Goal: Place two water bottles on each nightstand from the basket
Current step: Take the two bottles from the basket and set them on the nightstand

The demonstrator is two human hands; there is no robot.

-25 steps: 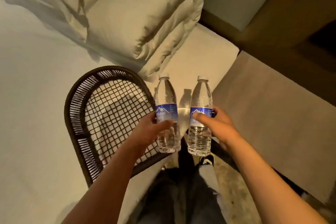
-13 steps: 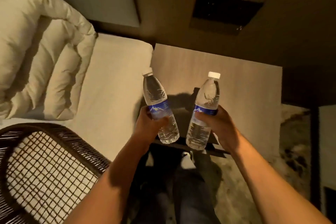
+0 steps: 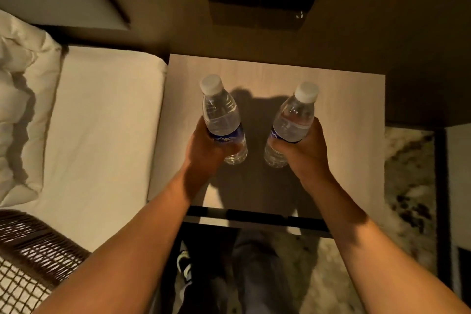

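Two water bottles are gripped over the nightstand (image 3: 344,109), one in each hand. The left hand (image 3: 204,150) is closed around the label band of the left bottle (image 3: 221,120); the right hand (image 3: 305,153) is wrapped likewise around the right bottle (image 3: 293,125). Both bottles are held upright with a slight lean, white caps away from the wrists, bases just beyond the knuckles. Whether the bases touch the worktop cannot be told; dark shadows lie directly beneath them.

Several risks are judged from here. If either hand is opened while its bottle is tilted or above the surface, the bottle could tip and roll, since the bodies are tall and narrow. The bottles stand near each other, so a knock from one could topple the other. A release close to the near edge, below the wrists, could send a bottle to the floor.

The worktop is a pale, flat, matte top, bare ahead of the hands. To the left of the left hand lies the bed (image 3: 102,135) with a pillow (image 3: 20,109); the wicker basket (image 3: 30,262) sits beside the left forearm. A patterned floor (image 3: 407,199) shows right of the right arm. The room is dimly, warmly lit.
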